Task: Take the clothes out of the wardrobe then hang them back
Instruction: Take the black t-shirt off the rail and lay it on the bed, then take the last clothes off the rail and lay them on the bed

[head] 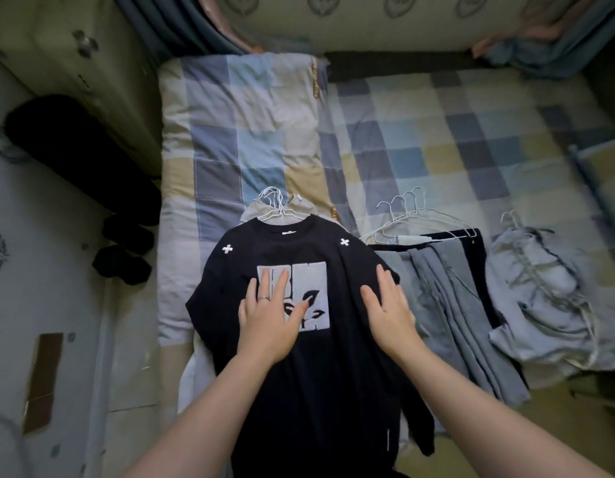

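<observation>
A black T-shirt (320,374) with a white square print and two white crosses lies flat on the bed, on a white wire hanger (275,210) atop other hung garments. My left hand (270,317) rests flat on the print, fingers spread, a ring on one finger. My right hand (390,310) lies flat on the shirt's right side. Grey trousers (451,315) on several white wire hangers (407,215) lie to the right. Further right is a crumpled pale blue garment (540,305) on a hanger.
The bed carries a blue, yellow and grey checked sheet (454,139) and a folded checked quilt (237,132). Dark socks or shoes (123,257) and a black object (78,150) lie on the floor at left. Curtains (182,25) hang at the back.
</observation>
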A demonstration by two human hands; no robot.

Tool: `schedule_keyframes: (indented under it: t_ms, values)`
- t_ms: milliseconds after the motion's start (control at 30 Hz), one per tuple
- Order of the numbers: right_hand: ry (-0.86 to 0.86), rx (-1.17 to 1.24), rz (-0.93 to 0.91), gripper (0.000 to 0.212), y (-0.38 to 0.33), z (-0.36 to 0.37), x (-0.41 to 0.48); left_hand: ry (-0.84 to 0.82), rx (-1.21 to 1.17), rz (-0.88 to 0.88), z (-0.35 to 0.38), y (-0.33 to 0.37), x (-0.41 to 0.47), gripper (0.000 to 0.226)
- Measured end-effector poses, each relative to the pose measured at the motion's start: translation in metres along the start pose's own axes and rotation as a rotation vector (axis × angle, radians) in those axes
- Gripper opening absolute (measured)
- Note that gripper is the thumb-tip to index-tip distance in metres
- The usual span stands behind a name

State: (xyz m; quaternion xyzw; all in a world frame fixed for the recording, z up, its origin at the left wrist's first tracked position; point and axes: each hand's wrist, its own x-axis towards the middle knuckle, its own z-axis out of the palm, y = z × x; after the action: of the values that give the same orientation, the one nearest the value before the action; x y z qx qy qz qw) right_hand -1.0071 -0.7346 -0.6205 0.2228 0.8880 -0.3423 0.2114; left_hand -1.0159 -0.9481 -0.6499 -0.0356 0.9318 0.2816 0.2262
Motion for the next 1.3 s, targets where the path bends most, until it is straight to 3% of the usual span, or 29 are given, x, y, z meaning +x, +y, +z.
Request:
schedule_keyframes:
  t_ms: [300, 633, 833, 1033, 1300]
  values:
    - [0.196, -0.036, -0.049, 0.063, 0.081, -0.1, -0.081, -0.035, 0.059, 0.208, 0.042, 0.125, -0.079, 0.069]
    - [0.267, -0.169, -0.115, 0.066, 0.318, -0.256, -0.159, -0.003, 0.217, 0.433, 0.192, 0.322, -0.171, 0.071]
    - [0.319, -0.159, -0.03, 0.066, 0.426, -0.332, -0.203, -0.043, 0.236, 0.508, 0.262, 0.426, -0.223, 0.068]
    - [0.348, -0.109, 0.004, 0.066, 0.482, -0.382, -0.207, -0.083, 0.241, 0.526, 0.297, 0.489, -0.228, 0.067]
    - [0.335, -0.168, 0.053, 0.066, 0.516, -0.451, -0.157, -0.074, 0.198, 0.52, 0.339, 0.575, -0.167, 0.067]
